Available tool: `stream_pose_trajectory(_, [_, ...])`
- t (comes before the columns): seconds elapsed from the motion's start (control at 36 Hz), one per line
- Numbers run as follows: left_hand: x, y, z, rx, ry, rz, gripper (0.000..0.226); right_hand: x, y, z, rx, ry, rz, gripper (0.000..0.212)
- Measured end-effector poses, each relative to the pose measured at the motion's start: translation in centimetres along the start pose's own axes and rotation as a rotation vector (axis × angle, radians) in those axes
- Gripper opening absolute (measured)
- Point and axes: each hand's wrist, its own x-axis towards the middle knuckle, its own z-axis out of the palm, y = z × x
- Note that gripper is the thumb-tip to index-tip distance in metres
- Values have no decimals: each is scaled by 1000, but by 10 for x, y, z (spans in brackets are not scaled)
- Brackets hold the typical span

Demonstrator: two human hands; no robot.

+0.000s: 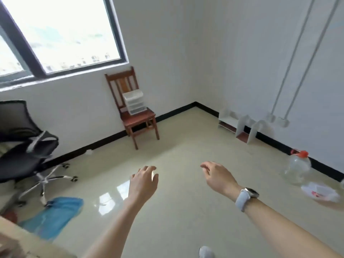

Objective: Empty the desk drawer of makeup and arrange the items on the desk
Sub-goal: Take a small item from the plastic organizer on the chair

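- No readable writing or brand anywhere, everything's too soft to make out.
- Left hand and right hand both held out over the floor, fingers loosely curled, each grip empty.
- White watch on the right wrist.
- Small white drawer unit stands upright on the wooden chair against the far wall, drawer fronts facing right-ish.
- Only a tabletop corner shows, bottom left.
- Can't tell whether there's makeup in the drawers.

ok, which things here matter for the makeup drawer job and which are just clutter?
Job:
left hand, empty
right hand, empty
white drawer unit on wooden chair
desk edge

Clutter:
office chair
blue cloth
plastic jug
white racks
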Motion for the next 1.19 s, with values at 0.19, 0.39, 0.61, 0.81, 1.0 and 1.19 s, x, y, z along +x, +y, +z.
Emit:
stream_pose_trajectory(0.19, [130, -23, -10, 11, 63, -131, 35, 159, -23, 10, 11, -96, -155, 31])
stream_pose_trajectory(0.39, [242, -30, -21, 34, 121, -201, 35, 305, -41, 18, -32, -149, -257, 32])
stream_pose_trajectory(0.61, [341, -108, -5, 36, 86, -365, 35, 441, -75, 80, -105, -254, -378, 33])
stream_pose_trajectory(0.81, [476, -188, 8, 29, 30, -412, 37, 589, -116, 141, -158, -307, -408, 33])
stream_pose_trajectory(1.0, [634, -262, -13, 75, -31, -388, 37, 743, -167, 164, -221, -330, -367, 34])
stream_pose_trajectory(1.19, [775, -296, -16, 85, -42, -328, 36, 868, -178, 178, -186, -340, -300, 34])
